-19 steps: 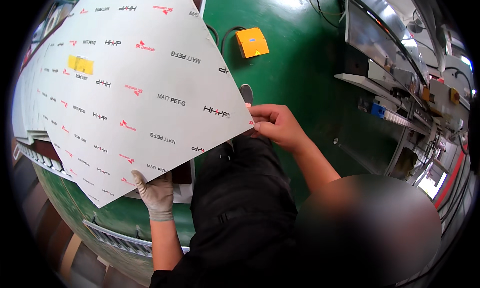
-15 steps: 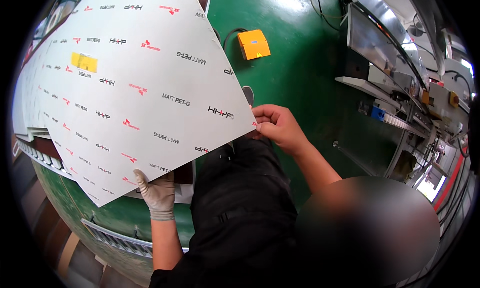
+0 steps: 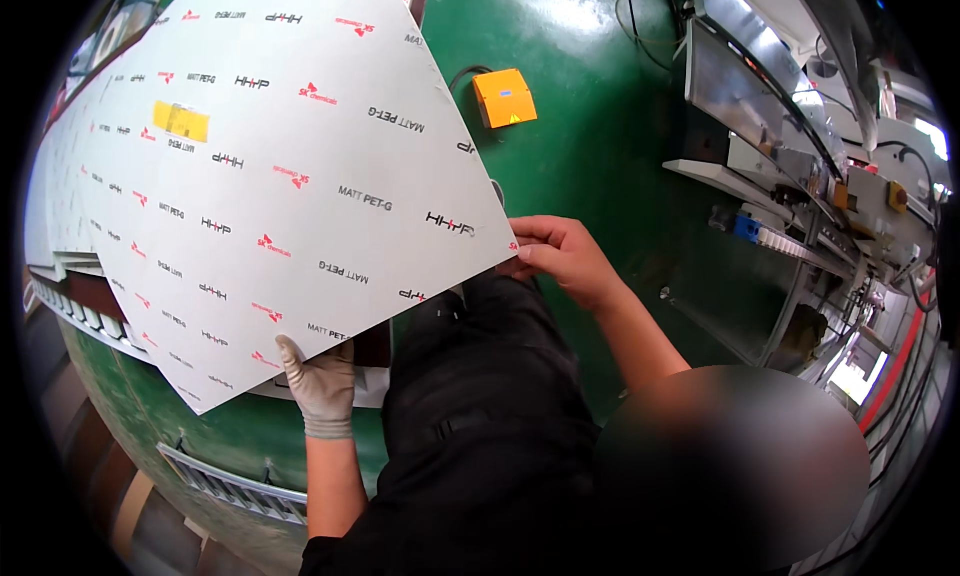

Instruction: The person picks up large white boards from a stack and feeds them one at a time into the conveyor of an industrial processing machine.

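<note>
Two hands hold one large white sheet (image 3: 270, 176), printed with small repeated red and black marks and bearing a yellow label (image 3: 181, 122) near its upper left. The left hand (image 3: 320, 384), in a pale glove, grips the lower edge of the sheet, fingers closed on it from below. The right hand (image 3: 562, 259), bare, pinches the right corner, fingers clamped on the edge. The sheet lies tilted above the green floor (image 3: 600, 126), covering most of the left half of the view. An orange box (image 3: 504, 97) with a cable sits on the floor just beyond the sheet's right edge. Metal machinery (image 3: 800, 166) stands at the right.
</note>
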Available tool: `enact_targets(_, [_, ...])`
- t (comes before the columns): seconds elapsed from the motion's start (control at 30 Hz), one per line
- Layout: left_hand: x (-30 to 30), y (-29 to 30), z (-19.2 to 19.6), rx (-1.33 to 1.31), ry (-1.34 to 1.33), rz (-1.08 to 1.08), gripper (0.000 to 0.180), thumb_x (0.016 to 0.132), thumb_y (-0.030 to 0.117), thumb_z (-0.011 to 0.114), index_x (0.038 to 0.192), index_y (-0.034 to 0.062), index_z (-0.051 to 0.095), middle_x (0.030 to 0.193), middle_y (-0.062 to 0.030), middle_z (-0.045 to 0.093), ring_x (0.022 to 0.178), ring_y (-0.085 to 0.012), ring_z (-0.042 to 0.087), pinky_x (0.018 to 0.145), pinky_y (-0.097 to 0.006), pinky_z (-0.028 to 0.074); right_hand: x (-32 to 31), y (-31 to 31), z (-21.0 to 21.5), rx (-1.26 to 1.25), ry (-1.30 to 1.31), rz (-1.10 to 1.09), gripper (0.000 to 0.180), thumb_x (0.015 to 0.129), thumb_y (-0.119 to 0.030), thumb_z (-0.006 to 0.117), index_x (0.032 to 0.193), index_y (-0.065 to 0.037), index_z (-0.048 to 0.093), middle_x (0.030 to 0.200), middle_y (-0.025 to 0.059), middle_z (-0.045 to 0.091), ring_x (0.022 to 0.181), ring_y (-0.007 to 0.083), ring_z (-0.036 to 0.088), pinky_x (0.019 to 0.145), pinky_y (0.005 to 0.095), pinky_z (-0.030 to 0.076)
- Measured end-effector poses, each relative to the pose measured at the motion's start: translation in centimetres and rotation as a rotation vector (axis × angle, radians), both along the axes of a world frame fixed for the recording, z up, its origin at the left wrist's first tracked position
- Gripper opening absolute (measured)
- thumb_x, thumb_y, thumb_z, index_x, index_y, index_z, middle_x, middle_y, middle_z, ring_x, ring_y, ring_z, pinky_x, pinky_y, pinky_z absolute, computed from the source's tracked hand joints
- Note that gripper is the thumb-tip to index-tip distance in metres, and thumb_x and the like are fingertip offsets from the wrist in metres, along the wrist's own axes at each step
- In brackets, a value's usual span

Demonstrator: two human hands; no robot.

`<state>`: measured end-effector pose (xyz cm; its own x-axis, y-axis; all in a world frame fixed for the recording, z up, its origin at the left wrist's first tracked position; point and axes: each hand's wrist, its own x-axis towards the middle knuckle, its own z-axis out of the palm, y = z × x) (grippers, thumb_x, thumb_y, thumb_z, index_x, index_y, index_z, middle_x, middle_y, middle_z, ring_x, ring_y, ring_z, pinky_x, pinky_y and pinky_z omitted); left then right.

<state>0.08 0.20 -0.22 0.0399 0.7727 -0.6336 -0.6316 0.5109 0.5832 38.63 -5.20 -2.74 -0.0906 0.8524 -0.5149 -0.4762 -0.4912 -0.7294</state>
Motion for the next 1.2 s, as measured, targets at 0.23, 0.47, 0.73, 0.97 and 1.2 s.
enact_targets(0.23, [-0.1, 0.0, -0.1, 0.041, -0.024, -0.041, 0.055, 0.097, 0.048, 0.067, 0.14, 0.0161, 0.054, 0.138, -0.0047, 0.061, 0.124, -0.0249, 0.06, 0.099, -0.047, 0.056, -0.9, 0.2, -0.2, -0.003, -0.115, -0.038, 0.033, 0.095, -0.006, 0.062, 0.125, 0.006, 0.064, 0.108, 0.0111, 0.073, 0.092, 0.0156, 0.07, 0.082, 0.03, 0.056])
enact_targets(0.47, [0.2, 0.0, 0.1, 0.04, -0.014, -0.011, 0.054, 0.097, 0.047, 0.067, 0.139, 0.016, 0.055, 0.137, -0.005, 0.062, 0.123, -0.0255, 0.062, 0.097, -0.048, 0.057, 0.3, 0.4, 1.3, -0.048, -0.043, 0.008, 0.033, 0.095, -0.01, 0.06, 0.125, 0.004, 0.066, 0.108, 0.009, 0.074, 0.094, 0.0149, 0.071, 0.081, 0.0303, 0.056])
enact_targets(0.73, [0.7, 0.1, 0.3, 0.043, 0.029, -0.008, 0.052, 0.098, 0.048, 0.066, 0.139, 0.0169, 0.055, 0.136, -0.005, 0.063, 0.12, -0.0248, 0.063, 0.095, -0.047, 0.058, -0.2, 0.5, 0.6, 0.054, -0.221, 0.028, 0.031, 0.093, -0.008, 0.062, 0.122, 0.005, 0.065, 0.103, 0.0066, 0.074, 0.088, 0.0128, 0.07, 0.078, 0.028, 0.054])
enact_targets(0.97, [-0.3, 0.0, -0.3, 0.025, 0.001, -0.012, 0.06, 0.097, 0.048, 0.067, 0.143, 0.0141, 0.049, 0.14, -0.0067, 0.058, 0.124, -0.028, 0.06, 0.099, -0.049, 0.056, 0.3, 0.5, 0.5, -0.044, -0.137, 0.024, 0.031, 0.094, -0.01, 0.063, 0.123, 0.003, 0.065, 0.103, 0.0054, 0.073, 0.092, 0.013, 0.071, 0.079, 0.0279, 0.055])
enact_targets(1.2, [0.2, 0.2, -0.1, 0.034, 0.045, 0.0, 0.06, 0.097, 0.049, 0.067, 0.142, 0.0134, 0.05, 0.138, -0.0068, 0.06, 0.124, -0.0271, 0.06, 0.1, -0.049, 0.056, 0.0, 0.2, 0.9, 0.029, -0.168, 0.031, 0.033, 0.094, -0.011, 0.064, 0.124, 0.002, 0.067, 0.109, 0.0077, 0.074, 0.095, 0.0146, 0.071, 0.08, 0.0292, 0.055])
